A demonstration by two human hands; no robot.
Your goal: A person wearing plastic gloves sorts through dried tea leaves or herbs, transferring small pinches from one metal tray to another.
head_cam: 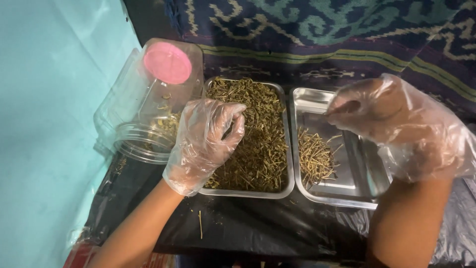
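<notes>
Just left of my left hand [206, 141] a clear plastic jar [144, 114] lies tipped on its side, its pink base [167, 62] facing up and a few dried bits inside. That gloved hand hangs over the left steel tray [285, 149], fingers curled inward and tips drawn together, pinching at the dried herb stems [258, 134] heaped under it. I judge it closed on a few stems, though the glove film hides exactly what sits between the fingertips.

To sort well here I would keep the pinch light and lift only thin straight pieces, letting leafy crumbs fall back.

Right of that hand, the second steel tray [307, 101] holds a small fan of picked stems [315, 159]. My right hand [382, 119] hovers above its far end, gloved too, fingers bunched into a loose fist with thumb against forefinger; I cannot tell if a stem is caught there. A loose stem [200, 224] lies on the black sheet [258, 223] below my left wrist.
</notes>
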